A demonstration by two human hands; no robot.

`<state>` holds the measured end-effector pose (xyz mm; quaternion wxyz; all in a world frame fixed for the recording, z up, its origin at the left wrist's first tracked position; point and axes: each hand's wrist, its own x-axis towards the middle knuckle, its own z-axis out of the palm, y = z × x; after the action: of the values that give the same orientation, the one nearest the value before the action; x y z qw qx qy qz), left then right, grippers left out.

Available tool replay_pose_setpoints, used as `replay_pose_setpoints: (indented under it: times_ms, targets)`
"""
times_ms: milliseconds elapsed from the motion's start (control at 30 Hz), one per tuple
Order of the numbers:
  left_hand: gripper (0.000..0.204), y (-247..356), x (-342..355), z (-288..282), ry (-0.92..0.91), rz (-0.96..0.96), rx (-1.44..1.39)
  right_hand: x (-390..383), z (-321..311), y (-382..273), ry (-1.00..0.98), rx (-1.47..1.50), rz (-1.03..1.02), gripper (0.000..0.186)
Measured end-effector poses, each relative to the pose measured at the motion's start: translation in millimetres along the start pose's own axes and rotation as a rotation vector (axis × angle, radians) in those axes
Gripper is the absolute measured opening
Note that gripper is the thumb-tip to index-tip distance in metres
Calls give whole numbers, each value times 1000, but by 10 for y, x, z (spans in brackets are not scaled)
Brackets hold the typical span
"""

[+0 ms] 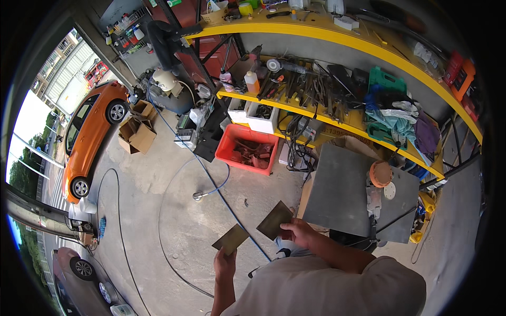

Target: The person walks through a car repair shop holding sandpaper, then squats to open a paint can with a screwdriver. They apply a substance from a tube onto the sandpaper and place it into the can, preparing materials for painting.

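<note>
My left hand [225, 259] grips a flat rectangular olive-brown sheet [232, 237] by its lower edge, held over the concrete floor. Higher and to the right, my right hand [295, 231] pinches a second, darker rectangular sheet [272, 221] at its right side. The two sheets are apart. Beside my right arm is a dark grey flat panel [332, 195], with an orange round-pad sander [380, 174] and a pale disc [389, 190] on it.
Yellow shelving [332, 121] crowded with tools runs behind, with a red tub [221, 152] beneath. Cardboard boxes [136, 140], an air compressor [174, 97] and a blue hose [221, 196] stand or lie leftward. An orange car [84, 142] and a grey car [79, 284] are outside.
</note>
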<state>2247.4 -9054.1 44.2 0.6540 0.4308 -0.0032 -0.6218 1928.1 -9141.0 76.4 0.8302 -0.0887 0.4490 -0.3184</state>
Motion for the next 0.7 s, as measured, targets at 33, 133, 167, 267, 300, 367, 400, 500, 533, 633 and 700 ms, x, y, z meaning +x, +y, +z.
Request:
replay_pose_setpoints:
  times_ms: [33, 133, 167, 267, 300, 367, 400, 500, 533, 633, 700]
  targets:
    - [19, 41, 120, 322, -89, 302, 708, 152, 161, -120, -70, -31, -30, 28]
    - [18, 219, 675, 1220, -316, 634, 1368, 696, 615, -640, -34, -103, -136, 29]
    - [18, 266, 798, 1409, -354, 686, 1377, 856, 727, -792, -41, -115, -137, 28]
    - [21, 466, 1346, 1773, -449, 516, 1299, 1312, 1039, -1134, -43, -196, -130, 25]
    - [19, 546, 1569, 1853, -434, 458, 1269, 1475, 1128, -1253, -25, -243, -140, 24]
    - [17, 697, 1992, 1968, -443, 409, 1355, 1774, 1282, -1481, -3, -337, -153, 23]
    - [18, 764, 2181, 2021, -395, 238, 1107, 1922, 1349, -1627, 5, -398, -160, 23]
    - [21, 1060, 2846, 2266, -257, -119, 689, 2342, 1664, -2078, 38, -582, -192, 27]
    - [21, 1131, 3047, 2361, -240, -160, 614, 2450, 1730, -2253, 51, -664, -159, 30]
    - [24, 1259, 3592, 2560, -286, -188, 554, 2750, 1725, -2711, -36, -1136, -421, 43]
    - [23, 1386, 3910, 2610, -211, -183, 536, 2937, 1375, -3078, 19, -909, -378, 44]
